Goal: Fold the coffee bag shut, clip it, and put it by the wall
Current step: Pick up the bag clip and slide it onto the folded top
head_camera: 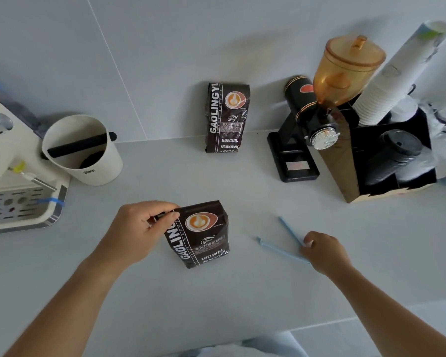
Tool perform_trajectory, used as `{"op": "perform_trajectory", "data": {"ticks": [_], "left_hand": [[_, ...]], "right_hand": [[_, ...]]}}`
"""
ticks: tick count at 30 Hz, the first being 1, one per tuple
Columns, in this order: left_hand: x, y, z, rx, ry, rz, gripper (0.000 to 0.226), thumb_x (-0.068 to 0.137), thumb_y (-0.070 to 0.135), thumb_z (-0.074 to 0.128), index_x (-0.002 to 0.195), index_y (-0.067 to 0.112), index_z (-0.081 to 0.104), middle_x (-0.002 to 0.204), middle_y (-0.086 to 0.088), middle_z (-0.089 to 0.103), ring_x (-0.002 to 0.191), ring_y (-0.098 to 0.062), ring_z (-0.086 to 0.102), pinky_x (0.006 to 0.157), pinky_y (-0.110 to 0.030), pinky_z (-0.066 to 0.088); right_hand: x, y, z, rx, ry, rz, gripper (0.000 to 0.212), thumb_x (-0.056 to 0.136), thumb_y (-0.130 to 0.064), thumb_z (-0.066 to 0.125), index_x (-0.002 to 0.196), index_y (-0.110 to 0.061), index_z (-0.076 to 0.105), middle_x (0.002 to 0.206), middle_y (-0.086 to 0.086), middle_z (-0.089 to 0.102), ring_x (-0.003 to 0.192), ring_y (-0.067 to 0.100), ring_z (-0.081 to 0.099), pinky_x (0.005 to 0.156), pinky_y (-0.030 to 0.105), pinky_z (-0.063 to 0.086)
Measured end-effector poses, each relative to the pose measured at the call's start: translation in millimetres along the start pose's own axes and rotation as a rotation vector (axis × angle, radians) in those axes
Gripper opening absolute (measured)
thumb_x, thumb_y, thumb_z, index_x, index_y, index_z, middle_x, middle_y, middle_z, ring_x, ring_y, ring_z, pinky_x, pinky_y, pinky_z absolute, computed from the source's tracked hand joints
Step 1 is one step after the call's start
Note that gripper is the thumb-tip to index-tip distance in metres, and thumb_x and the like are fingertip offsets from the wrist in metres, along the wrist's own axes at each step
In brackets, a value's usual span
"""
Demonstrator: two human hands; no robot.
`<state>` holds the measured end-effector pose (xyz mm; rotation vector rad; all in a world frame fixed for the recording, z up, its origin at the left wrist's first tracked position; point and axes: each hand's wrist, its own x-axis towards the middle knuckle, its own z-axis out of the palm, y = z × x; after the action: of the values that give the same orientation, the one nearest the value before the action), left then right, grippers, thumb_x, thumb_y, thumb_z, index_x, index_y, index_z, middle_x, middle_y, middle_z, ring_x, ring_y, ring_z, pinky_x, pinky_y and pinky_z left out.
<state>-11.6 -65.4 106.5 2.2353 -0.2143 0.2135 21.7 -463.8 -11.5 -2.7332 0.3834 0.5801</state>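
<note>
Two hands work the bench (242,292): my left hand (137,230) pinches the top corner of the coffee bag (201,235) standing mid-bench, my right hand (325,251) closes its fingers on the blue clip (281,247), spread open. A second bag (227,117) leans against the wall (165,60), with bare bench between.

I see a dark brown coffee bag (204,235) with white letters and an orange circle. The second bag (227,117), in the upper middle, looks the same. The clip (281,247) is light blue. The counter (216,292) is pale grey. The bin (81,150) at the left is cream.
</note>
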Motion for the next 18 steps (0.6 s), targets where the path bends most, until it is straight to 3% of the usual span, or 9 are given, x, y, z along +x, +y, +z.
{"op": "perform_trajectory", "data": {"ticks": [5,9,13,18], "left_hand": [[-1.4,2.7,-0.4,-0.007,-0.001,-0.032,0.016,0.084,0.023,0.063,0.097,0.029,0.068,0.088,0.024,0.069,0.074,-0.004,0.068,0.055,-0.013,0.050],[-0.2,1.2,-0.2,0.028,0.012,-0.019,0.013,0.085,0.014,0.068,0.092,0.022,0.075,0.077,0.017,0.072,0.077,-0.007,0.068,0.058,-0.017,0.052],[0.3,-2.1,1.0,0.051,0.034,-0.019,0.014,0.085,0.005,0.070,0.095,0.013,0.075,0.083,0.003,0.074,0.080,-0.011,0.068,0.061,-0.024,0.054],[-0.4,-3.2,1.1,0.022,0.034,-0.046,0.015,0.086,0.007,0.070,0.095,0.017,0.075,0.083,0.007,0.074,0.079,-0.009,0.068,0.060,-0.018,0.053]], "right_hand": [[5.4,-4.2,2.0,-0.137,-0.016,-0.024,0.012,0.084,-0.027,0.055,0.085,-0.017,0.062,0.088,0.005,0.063,0.080,0.027,0.057,0.063,0.030,0.045],[5.4,-8.8,-4.0,-0.050,0.017,-0.007,0.013,0.086,-0.026,0.051,0.078,-0.018,0.057,0.078,0.004,0.062,0.068,0.023,0.057,0.055,0.030,0.047],[2.7,-21.6,-20.6,0.264,0.039,0.001,0.013,0.088,-0.027,0.058,0.080,-0.020,0.053,0.074,0.008,0.069,0.056,0.025,0.068,0.043,0.031,0.053],[-5.1,-52.3,-39.9,0.703,0.010,-0.022,0.005,0.090,-0.016,0.062,0.089,-0.018,0.057,0.082,0.014,0.072,0.044,0.022,0.067,0.041,0.029,0.054]]}}
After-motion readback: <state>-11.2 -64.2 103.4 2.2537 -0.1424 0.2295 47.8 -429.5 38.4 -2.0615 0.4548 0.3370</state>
